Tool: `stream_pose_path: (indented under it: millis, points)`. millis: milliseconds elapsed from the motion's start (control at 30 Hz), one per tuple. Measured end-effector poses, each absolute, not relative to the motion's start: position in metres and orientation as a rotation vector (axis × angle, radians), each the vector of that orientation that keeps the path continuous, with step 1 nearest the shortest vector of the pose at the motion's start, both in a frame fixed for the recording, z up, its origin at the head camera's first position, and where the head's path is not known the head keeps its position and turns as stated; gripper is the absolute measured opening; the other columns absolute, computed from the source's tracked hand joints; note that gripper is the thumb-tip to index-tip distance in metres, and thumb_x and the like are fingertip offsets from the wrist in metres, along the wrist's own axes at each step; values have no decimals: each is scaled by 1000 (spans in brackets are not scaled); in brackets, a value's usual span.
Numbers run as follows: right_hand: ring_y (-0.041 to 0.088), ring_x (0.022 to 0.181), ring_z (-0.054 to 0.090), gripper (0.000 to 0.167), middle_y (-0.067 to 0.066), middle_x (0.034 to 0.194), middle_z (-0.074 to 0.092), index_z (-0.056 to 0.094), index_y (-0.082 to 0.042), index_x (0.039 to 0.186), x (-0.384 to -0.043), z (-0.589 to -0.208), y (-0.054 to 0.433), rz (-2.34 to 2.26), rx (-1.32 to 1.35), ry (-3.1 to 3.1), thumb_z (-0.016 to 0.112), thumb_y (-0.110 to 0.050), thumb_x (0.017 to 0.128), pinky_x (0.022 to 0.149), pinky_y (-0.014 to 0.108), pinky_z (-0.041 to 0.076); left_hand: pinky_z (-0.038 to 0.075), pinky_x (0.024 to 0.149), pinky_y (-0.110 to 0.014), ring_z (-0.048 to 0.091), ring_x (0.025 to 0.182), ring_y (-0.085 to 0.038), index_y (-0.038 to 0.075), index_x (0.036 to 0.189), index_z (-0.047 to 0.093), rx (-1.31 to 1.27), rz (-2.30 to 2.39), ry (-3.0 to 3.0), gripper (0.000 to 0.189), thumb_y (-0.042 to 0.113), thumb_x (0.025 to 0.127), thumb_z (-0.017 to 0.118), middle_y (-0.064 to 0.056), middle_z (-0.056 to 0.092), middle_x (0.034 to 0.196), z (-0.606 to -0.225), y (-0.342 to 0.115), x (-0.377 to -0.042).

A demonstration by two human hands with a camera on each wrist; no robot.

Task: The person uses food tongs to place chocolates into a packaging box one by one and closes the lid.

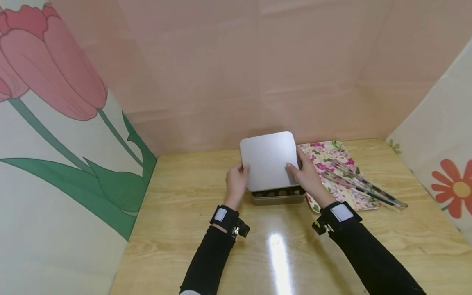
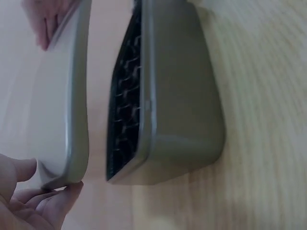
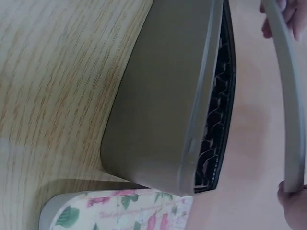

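Note:
Both hands hold a flat silver metal lid [image 1: 271, 162] with rounded corners. The left hand [image 1: 236, 182] pinches its left edge, thumb on the upper face and fingers beneath. At the opposite edge, the right hand [image 1: 309, 176] grips it the same way. Below the lid stands a deep tin box [image 1: 278, 200] on the table. In the left wrist view a gap shows between the lid and the rim of the box [image 2: 184, 96]. Dark wavy dividers [image 3: 218, 105] line the inside of the box; most of the interior is hidden by the lid in the head view.
To the right of the box lies a tray [image 1: 318, 157] with a pink floral print. Slender clear sticks with dark ends [image 1: 383, 193], like brushes, lie across it and overhang its right side. A pink backdrop [image 1: 236, 73] rises behind the wooden table [image 1: 184, 205].

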State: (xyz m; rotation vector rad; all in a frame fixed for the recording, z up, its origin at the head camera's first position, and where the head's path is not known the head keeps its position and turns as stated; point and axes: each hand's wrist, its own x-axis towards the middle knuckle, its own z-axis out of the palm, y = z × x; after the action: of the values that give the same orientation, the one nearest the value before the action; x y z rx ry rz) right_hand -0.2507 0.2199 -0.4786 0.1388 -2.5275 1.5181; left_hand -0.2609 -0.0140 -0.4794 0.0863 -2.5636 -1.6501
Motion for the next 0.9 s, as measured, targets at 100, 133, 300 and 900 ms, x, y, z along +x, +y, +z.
stream_pose_path:
  millis: [100, 133, 300, 900]
  points:
    - [44, 144, 23, 73, 28, 158, 21, 16, 3, 157, -253, -483, 222, 1508, 85, -2598, 59, -13, 100, 117, 53, 20, 58, 74, -32, 69, 93, -20, 3, 114, 74, 84, -1592, -2629, 28, 24, 103, 58, -11, 73, 106, -488, -10, -260]
    - [44, 144, 23, 73, 28, 158, 20, 14, 3, 157, -253, -484, 223, 1502, 59, -2628, 59, -14, 101, 117, 52, 20, 58, 74, -32, 69, 94, -20, 3, 116, 73, 79, -1573, -2648, 28, 23, 103, 57, -11, 73, 107, -490, -9, -260]
    - [48, 141, 26, 74, 34, 154, 22, 12, 8, 155, -252, -490, 227, 1412, -75, -2793, 55, -23, 103, 115, 55, 24, 57, 76, -35, 69, 96, -23, -1, 124, 67, 34, -1448, -2758, 32, 21, 104, 55, -16, 71, 112, -497, -3, -259]
    - [52, 138, 27, 72, 40, 149, 25, 16, 15, 151, -258, -521, 232, 1353, -121, -2905, 53, -22, 101, 115, 57, 22, 54, 70, -37, 63, 80, -21, -1, 106, 68, 32, -1332, -2886, 23, 19, 102, 57, -16, 70, 98, -520, 2, -260]
